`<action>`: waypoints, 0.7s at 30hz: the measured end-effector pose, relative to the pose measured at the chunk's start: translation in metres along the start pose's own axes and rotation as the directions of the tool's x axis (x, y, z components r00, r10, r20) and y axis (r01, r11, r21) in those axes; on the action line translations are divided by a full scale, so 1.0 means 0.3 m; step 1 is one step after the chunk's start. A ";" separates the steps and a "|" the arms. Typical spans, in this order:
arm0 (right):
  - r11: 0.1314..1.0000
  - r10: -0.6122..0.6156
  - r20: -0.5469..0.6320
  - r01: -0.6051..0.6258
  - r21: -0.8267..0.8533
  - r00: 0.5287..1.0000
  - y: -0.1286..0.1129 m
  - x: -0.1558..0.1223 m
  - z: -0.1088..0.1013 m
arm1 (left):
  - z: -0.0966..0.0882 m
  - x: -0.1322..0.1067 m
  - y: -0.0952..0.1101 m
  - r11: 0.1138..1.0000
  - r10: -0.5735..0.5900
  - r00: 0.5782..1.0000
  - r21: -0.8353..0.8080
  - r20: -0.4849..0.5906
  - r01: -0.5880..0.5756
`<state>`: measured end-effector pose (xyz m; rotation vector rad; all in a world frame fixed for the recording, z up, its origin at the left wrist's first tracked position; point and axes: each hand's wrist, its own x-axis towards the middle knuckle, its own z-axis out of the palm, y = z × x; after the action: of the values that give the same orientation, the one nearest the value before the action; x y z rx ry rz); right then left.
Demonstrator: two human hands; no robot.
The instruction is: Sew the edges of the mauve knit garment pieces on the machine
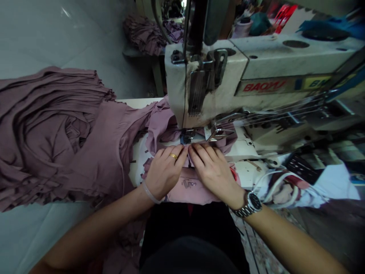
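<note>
Left hand (164,171), right hand (213,173): both flat and open, pressing mauve cloth (188,192) just beside the presser foot (186,135) of a cream sewing machine (285,64).

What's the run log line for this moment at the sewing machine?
Left hand: pressing mauve knit fabric | right hand: pressing same fabric | presser foot: just ahead of hands | garment stack: left

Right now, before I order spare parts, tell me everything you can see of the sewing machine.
The industrial sewing machine has a cream-painted metal head, scuffed and grimy, with a red BAOYU label on its front. Round recesses mark its top, and several threads run along its front toward the needle end. A metal presser foot sits low on mauve fabric, and the head stands over a white table.
</note>
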<state>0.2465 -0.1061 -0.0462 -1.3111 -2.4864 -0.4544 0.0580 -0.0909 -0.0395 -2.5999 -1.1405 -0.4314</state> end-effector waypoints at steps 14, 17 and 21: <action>0.990 0.026 -0.070 -0.016 0.138 0.997 0.022 0.046 0.014 | 0.015 0.030 -0.012 0.999 -0.037 0.999 0.014 0.022 0.037; 0.977 0.023 -0.112 0.002 0.214 0.994 0.027 0.039 0.016 | 0.013 0.023 -0.034 0.999 0.021 1.000 -0.040 -0.003 -0.022; 0.949 0.032 -0.157 0.019 0.315 0.987 0.023 0.024 0.019 | 0.002 0.012 -0.066 0.983 0.114 0.992 -0.136 -0.061 -0.122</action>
<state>0.2475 -0.0948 -0.0474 -1.1083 -2.3025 -0.1422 0.0458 -0.0755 -0.0363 -2.7397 -0.9649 -0.5689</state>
